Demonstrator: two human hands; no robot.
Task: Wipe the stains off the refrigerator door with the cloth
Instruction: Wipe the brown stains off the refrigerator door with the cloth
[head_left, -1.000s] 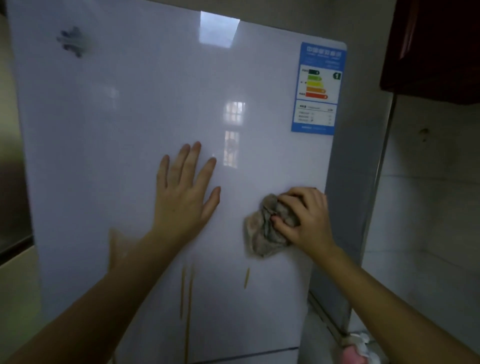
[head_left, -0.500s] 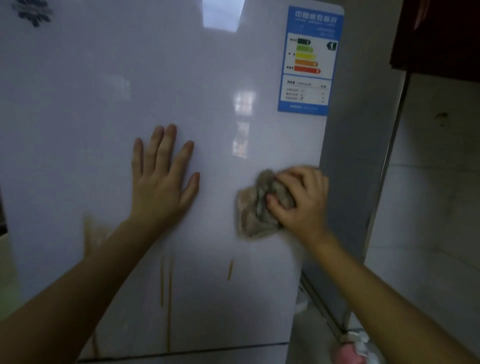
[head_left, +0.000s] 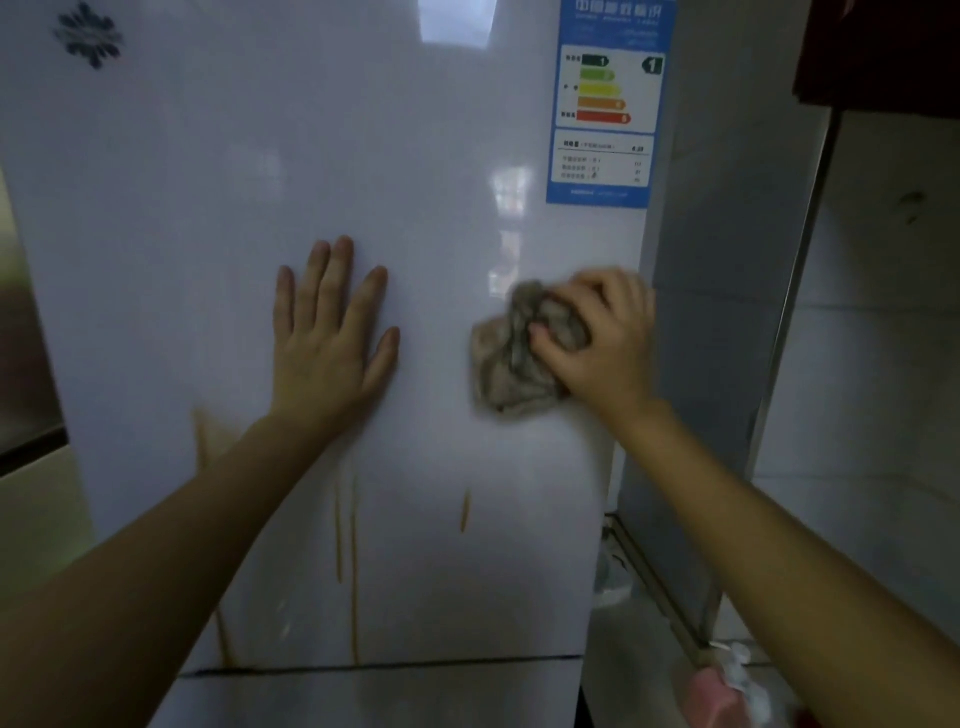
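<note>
"Where's the cloth (head_left: 511, 364)?"

"Crumpled under the right hand (head_left: 602, 343), held against the fridge door (head_left: 311, 156). The fingers (head_left: 597, 301) are curled over its top and the thumb digs into its middle. Most of the grey wad sticks out to the left of and below the knuckles. That hand looks a bit blurred."

"And the other one?"

"The left hand (head_left: 327, 343) lies palm-flat on the door, fingers (head_left: 337, 280) straight, slightly spread, pointing up, holding nothing. There's bare white door between its thumb and the cloth."

"Is the door clean?"

"No. Two long thin brown drips (head_left: 355, 545) run down below the left wrist, between the forearms, and one reaches the seam (head_left: 415, 664) at the bottom. A short streak (head_left: 465, 512) sits below the cloth, well clear of the right fingers. A wider brown smear (head_left: 208, 436) shows just left of the left forearm."

"Anything above the hands?"

"A blue energy label (head_left: 608, 104) straight above the right fingertips, near the door's right edge. A dark snowflake mark (head_left: 88, 34) is far up and left of the left fingertips. Something pink (head_left: 706, 696) sits low by the right forearm, too blurred to tell what."
</note>
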